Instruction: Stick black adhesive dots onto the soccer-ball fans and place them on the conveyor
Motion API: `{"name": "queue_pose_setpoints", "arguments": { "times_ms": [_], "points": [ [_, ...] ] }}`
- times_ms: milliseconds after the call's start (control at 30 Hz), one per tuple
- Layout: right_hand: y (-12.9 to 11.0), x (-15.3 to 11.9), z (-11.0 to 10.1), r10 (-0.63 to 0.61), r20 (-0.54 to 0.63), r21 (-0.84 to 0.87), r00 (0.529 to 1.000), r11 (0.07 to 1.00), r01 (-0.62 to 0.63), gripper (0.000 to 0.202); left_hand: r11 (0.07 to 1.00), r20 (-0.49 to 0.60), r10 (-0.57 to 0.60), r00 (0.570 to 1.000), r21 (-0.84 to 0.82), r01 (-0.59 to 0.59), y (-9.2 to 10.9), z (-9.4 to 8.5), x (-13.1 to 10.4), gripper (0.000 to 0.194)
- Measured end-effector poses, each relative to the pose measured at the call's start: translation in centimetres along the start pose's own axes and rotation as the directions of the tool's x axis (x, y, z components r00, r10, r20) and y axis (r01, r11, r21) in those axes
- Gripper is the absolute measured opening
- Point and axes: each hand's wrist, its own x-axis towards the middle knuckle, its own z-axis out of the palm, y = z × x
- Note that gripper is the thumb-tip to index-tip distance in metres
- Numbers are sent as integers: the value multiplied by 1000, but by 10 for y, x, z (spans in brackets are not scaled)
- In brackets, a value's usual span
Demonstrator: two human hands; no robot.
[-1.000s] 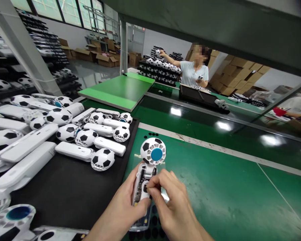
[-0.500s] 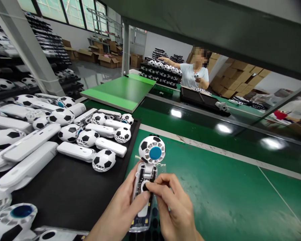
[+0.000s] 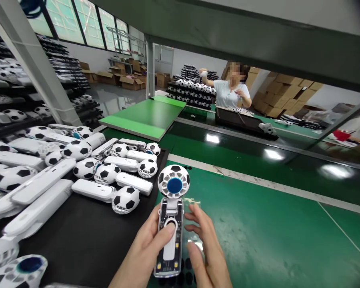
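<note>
My left hand (image 3: 147,244) is wrapped round the see-through handle of a handheld fan (image 3: 169,254), holding it upright. The fan's head has a football pattern with a blue disc in the middle, and a circuit board shows through the handle. My left thumb presses on the round centre of the handle, where a white ring surrounds a dark spot. Just right of the handle, my right hand (image 3: 210,248) is open, its fingers apart and nothing seen in them. Below the fan, partly hidden by it and my hands, lies a sheet of black round stickers (image 3: 188,277).
On my left a black tray (image 3: 87,236) carries several white football-patterned fans (image 3: 126,200). A green board (image 3: 144,118) lies beyond it. The green worktop (image 3: 273,224) extends right. Across the line, a person in a light shirt (image 3: 225,94) stands by stacked trays (image 3: 190,96).
My right hand has let go at the handle's centre and opened to the right. My left thumb has moved up onto that spot. The fan has shifted slightly left in view.
</note>
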Motion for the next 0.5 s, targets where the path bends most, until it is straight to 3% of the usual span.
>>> {"name": "queue_pose_setpoints", "arguments": {
  "times_ms": [67,133,200,267,300,367,433,467,500],
  "points": [
    [6,-3,6,169,61,116,984,978,-175,52,1000,-45,-21,999,-14,21,1,5,-1,47],
    [9,-6,12,258,189,207,947,933,-296,63,1000,-95,-21,995,-3,20,4,16,-2,40],
    [9,-6,12,287,247,269,926,898,-350,70,998,-70,21,997,62,-16,11,27,1,37],
    [9,4,5,295,233,309,927,881,-358,72,960,1,133,991,247,-129,22,29,5,42],
    [11,15,-1,292,219,314,931,882,-351,72,891,9,225,974,403,-209,29,24,4,49],
    [20,50,-16,287,195,286,938,898,-335,67,612,-12,464,886,727,-311,40,4,-11,58],
    [36,96,-31,291,115,205,950,929,-309,60,298,-48,675,736,931,-212,43,-22,-45,54],
    [44,120,-39,291,40,137,956,946,-293,56,227,-83,708,701,967,-114,40,-35,-66,46],
    [53,144,-47,288,-65,10,955,958,-288,53,211,-173,707,686,977,28,35,-48,-87,41]
  ]
}}
